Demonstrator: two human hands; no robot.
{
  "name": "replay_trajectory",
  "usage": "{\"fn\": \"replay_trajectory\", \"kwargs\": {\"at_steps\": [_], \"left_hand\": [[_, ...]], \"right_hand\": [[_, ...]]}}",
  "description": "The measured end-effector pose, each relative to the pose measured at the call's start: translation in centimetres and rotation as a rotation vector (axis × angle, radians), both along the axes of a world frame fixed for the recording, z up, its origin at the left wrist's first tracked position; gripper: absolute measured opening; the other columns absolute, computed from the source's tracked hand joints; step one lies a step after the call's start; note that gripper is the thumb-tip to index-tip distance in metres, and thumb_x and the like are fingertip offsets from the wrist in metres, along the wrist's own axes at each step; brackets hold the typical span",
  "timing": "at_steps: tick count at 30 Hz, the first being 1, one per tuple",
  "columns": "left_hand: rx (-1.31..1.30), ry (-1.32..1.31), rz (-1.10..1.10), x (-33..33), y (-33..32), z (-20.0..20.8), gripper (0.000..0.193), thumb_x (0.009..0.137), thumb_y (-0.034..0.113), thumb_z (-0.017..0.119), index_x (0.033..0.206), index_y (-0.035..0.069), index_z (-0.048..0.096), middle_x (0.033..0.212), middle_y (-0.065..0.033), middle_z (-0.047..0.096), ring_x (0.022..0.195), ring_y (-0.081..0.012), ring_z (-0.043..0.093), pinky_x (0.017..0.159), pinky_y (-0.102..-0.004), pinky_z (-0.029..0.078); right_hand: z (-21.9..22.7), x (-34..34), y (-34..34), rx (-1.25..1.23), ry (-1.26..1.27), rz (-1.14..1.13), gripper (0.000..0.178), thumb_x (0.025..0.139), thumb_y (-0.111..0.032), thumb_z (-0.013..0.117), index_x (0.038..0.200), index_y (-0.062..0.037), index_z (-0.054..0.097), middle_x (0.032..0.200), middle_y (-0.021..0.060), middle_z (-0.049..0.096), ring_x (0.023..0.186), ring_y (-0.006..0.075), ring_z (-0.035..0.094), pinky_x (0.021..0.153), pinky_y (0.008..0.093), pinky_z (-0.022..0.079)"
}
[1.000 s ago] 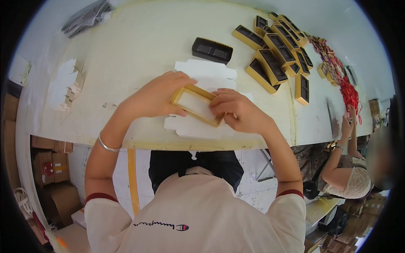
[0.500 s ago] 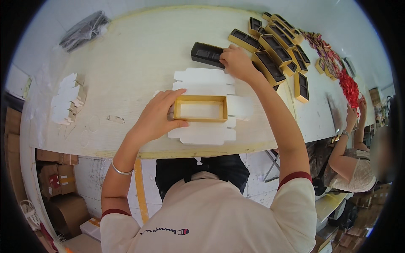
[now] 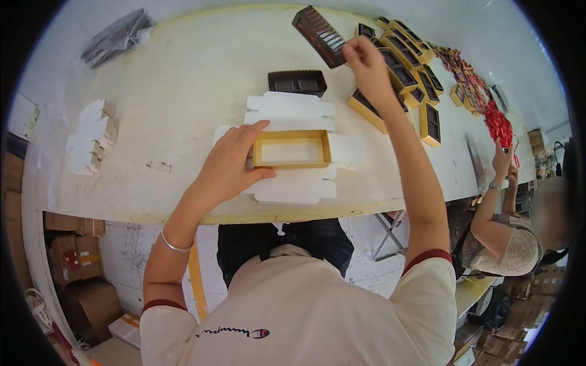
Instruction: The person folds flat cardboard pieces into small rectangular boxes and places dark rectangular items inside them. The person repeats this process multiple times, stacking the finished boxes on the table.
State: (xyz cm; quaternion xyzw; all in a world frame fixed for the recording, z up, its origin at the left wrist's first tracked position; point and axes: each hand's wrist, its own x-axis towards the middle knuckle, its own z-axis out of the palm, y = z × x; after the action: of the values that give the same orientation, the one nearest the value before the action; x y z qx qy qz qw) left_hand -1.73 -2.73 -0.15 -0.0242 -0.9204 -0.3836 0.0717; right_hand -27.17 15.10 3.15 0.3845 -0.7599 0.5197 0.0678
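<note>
A shallow gold-rimmed rectangular cardboard box base (image 3: 292,149) is sitting open and empty near the front edge of a pale, scuffed worktable (image 3: 183,79), resting on a flat white die-cut cardboard sheet (image 3: 292,113) whose flaps are spreading out on all sides. The left hand (image 3: 232,165) is pressing against the box's left end, thumb along the near rim and fingers curled over the far corner, pinning it in place. The right hand (image 3: 365,60) is reaching well away toward the far side of the table, fingers closed on one end of a dark brown ridged plastic insert tray (image 3: 318,35) that is hanging tilted above the surface. A second dark brown plastic tray (image 3: 297,82) is lying flat just beyond the white sheet.

The work in hand appears to be bringing an insert to the box; doing it well likely means keeping the left hand firm so the base is not sliding, levelling the tray, and lining its long sides up with the gold rim before lowering it.

To the right, rows of finished gold boxes with dark inserts (image 3: 403,73) are crowding the table, with a heap of red ribbons (image 3: 488,110) past them, where another person's hands (image 3: 505,160) are working. Torn white paper scraps (image 3: 91,134) are lying at the left edge.
</note>
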Motion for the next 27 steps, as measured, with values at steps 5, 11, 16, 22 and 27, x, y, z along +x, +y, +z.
{"fn": "replay_trajectory", "kwargs": {"at_steps": [5,11,16,22,27], "left_hand": [[0.009,-0.027,0.021,0.7,0.5,0.6,0.08,0.071,0.009,0.078,0.139,0.009,0.036,0.121,-0.0152,0.049,0.104,-0.0299,0.054,0.091,-0.0363,0.05],[0.019,-0.06,-0.012,0.7,1.2,0.9,0.08,0.071,0.012,0.079,0.139,0.011,0.037,0.12,-0.0151,0.05,0.105,-0.031,0.052,0.092,-0.037,0.047],[-0.007,0.026,-0.027,0.4,1.9,0.5,0.077,0.07,0.013,0.08,0.136,0.01,0.04,0.118,-0.0138,0.052,0.106,-0.0308,0.052,0.09,-0.0364,0.046],[-0.057,-0.062,-0.043,0.0,1.2,1.5,0.075,0.069,0.011,0.08,0.133,0.009,0.042,0.117,-0.0111,0.052,0.102,-0.0287,0.054,0.089,-0.0348,0.047],[0.056,-0.051,-0.027,-0.3,1.2,0.9,0.076,0.069,0.005,0.078,0.135,0.011,0.043,0.116,-0.0091,0.051,0.095,-0.025,0.054,0.087,-0.0335,0.049]], "right_hand": [[5.1,7.4,4.7,0.013,-0.751,0.333,0.017,0.093,-0.024,0.056,0.089,-0.0077,0.057,0.071,-0.0043,0.052,0.057,0.0029,0.046,0.047,0.0186,0.034],[2.9,8.3,7.2,0.395,-1.067,0.206,0.018,0.091,-0.023,0.057,0.092,-0.0045,0.058,0.062,-0.0017,0.051,0.042,0.0053,0.043,0.037,0.0191,0.029],[1.0,10.3,4.4,0.536,-0.978,0.172,0.025,0.095,-0.028,0.053,0.103,-0.0046,0.053,0.06,-0.0002,0.048,0.038,0.0071,0.04,0.035,0.0209,0.028],[2.6,12.2,6.2,0.33,-0.255,0.42,0.048,0.09,-0.032,0.061,0.131,-0.0115,0.047,0.091,0.0094,0.057,0.069,0.0142,0.057,0.061,0.0287,0.046],[2.3,13.6,7.8,0.552,0.365,0.445,0.053,0.073,-0.02,0.075,0.123,-0.0105,0.058,0.102,0.0138,0.056,0.08,0.0281,0.058,0.072,0.0352,0.047]]}}
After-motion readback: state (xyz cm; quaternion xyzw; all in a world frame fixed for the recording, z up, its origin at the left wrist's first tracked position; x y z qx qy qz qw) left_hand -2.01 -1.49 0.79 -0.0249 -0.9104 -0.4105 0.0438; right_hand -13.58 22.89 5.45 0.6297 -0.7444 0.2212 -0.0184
